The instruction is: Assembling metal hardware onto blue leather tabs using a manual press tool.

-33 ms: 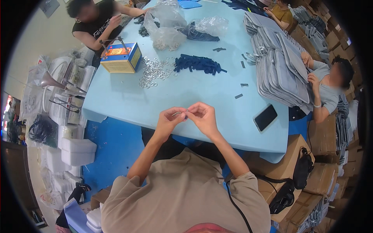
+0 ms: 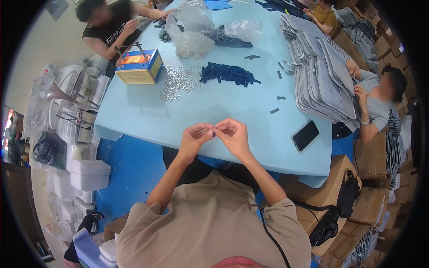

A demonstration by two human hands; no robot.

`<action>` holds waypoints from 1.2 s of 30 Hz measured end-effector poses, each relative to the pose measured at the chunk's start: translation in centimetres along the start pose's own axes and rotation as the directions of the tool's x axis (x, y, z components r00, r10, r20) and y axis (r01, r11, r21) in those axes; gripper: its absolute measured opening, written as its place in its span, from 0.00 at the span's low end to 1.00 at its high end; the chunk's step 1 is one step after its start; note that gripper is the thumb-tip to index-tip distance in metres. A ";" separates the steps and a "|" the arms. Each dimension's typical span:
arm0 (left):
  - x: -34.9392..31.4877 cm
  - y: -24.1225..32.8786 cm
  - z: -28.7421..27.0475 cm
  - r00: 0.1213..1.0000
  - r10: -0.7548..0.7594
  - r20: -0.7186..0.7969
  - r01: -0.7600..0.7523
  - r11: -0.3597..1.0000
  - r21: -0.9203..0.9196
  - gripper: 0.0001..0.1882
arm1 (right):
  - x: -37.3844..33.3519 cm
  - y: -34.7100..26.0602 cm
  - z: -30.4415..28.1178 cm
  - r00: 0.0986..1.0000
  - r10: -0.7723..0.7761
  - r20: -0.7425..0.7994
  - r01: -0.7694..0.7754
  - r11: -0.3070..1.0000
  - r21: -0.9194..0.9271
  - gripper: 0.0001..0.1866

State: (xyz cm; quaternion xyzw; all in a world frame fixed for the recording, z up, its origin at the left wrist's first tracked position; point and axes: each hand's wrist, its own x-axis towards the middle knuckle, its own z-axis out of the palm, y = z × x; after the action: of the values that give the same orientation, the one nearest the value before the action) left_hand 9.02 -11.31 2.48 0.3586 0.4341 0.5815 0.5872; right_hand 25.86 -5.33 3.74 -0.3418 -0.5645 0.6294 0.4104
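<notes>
My left hand (image 2: 193, 139) and my right hand (image 2: 235, 137) meet above the near edge of the table, fingertips pinched together. Between them is something small, mostly covered by the fingers; its kind cannot be made out. Beyond my hands lies a scattered heap of silvery metal rings (image 2: 173, 89). Just right of the rings is a pile of short dark-blue fabric strips (image 2: 227, 74). A few loose dark strips (image 2: 274, 110) lie farther right on the light-blue table (image 2: 178, 114).
A blue-and-yellow box (image 2: 142, 71) stands left of the rings. Clear plastic bags (image 2: 192, 29) sit at the back. Stacked grey fabric pieces (image 2: 319, 85) fill the right side, where a person handles them. A phone (image 2: 305, 135) lies near the right edge. Other people sit around the table.
</notes>
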 end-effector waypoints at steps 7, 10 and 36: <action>-0.2 0.9 -0.4 0.994 0.091 -0.062 -0.090 0.996 0.019 0.07 | -1.9 -0.8 1.8 0.991 -0.102 -0.086 0.107 0.993 0.055 0.06; -0.4 1.3 0.0 0.987 0.147 -0.057 -0.147 0.989 0.002 0.07 | -2.3 -1.1 2.1 0.973 -0.226 -0.052 0.229 0.970 0.079 0.06; -2.5 0.5 -0.1 0.973 0.227 -0.036 -0.225 0.973 0.059 0.06 | -3.3 -0.4 1.4 0.976 -0.212 -0.046 0.213 0.977 0.029 0.06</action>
State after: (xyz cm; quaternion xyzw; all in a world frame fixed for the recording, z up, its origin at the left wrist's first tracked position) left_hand 8.83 -13.76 3.12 0.4091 0.4185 0.6401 0.4978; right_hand 26.11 -8.88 4.26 -0.2856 -0.5782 0.5841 0.4929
